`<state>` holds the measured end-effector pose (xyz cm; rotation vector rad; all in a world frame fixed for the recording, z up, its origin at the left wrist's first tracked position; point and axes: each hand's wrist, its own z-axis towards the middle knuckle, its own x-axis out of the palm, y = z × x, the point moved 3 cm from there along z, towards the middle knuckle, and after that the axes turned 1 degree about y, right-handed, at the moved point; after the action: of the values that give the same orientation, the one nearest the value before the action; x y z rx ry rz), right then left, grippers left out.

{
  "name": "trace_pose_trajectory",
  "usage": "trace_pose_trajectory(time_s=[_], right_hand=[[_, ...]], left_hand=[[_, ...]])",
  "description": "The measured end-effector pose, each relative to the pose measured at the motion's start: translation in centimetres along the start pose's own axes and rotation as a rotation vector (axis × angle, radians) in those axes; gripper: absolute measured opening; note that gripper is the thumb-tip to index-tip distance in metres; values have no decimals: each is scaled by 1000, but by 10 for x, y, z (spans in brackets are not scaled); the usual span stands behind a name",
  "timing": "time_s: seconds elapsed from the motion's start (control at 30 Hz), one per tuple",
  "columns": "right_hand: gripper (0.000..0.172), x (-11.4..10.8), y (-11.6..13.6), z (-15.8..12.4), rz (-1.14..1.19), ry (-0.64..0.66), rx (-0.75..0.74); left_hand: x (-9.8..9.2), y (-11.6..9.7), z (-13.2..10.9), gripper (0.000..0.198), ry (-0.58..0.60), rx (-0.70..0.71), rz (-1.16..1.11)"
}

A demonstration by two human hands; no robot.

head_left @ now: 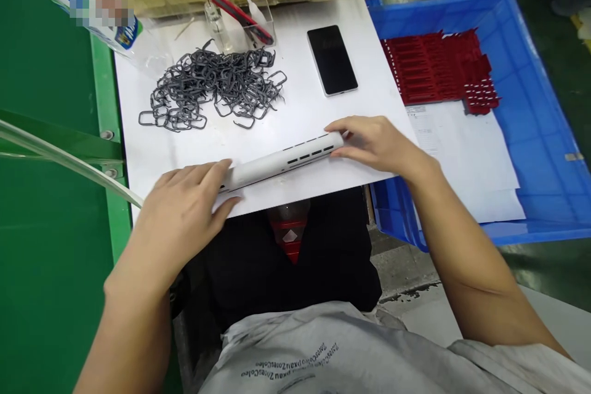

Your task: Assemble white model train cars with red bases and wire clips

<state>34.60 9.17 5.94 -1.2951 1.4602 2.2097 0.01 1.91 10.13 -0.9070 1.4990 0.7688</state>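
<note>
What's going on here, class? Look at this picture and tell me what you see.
A person holds a long white slotted bar at both ends, with the left hand and the right hand, over a white sheet on a bench. Beyond the bar lie a heap of grey loops and a black smartphone. To the right, a blue crate holds red comb-like pieces.

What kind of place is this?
Probably a small factory: a blue crate holds red plastic pieces, gray plastic loops lie piled up, and the left hand and right hand hold a white plastic bar.
</note>
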Motion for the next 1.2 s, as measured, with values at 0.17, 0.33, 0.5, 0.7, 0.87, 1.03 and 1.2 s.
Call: trace_pose_trajectory(time_s=[0.17, 0.33, 0.5, 0.7, 0.87, 1.03, 1.2], right_hand=[[54, 27, 15, 2, 79, -25, -42], [50, 32, 11, 1, 176, -76, -30], [62, 37, 8, 2, 183, -51, -44], [50, 39, 7, 2, 208, -58, -99], [49, 40, 4, 2, 264, -80, -64], [42, 43, 0, 1, 290, -116, 3], [68, 33, -3, -7, 357, -132, -41]], left_hand=[[12, -38, 49, 55, -78, 145, -132], [18, -39, 65, 45, -86, 170, -223], [18, -29, 60, 48, -141, 143, -273], [14, -30, 57, 48, -195, 167, -309], [9, -28, 57, 52, -238, 192, -369], [17, -37, 61, 48, -239, 221, -307], [22, -39, 63, 46, -236, 211, -302]])
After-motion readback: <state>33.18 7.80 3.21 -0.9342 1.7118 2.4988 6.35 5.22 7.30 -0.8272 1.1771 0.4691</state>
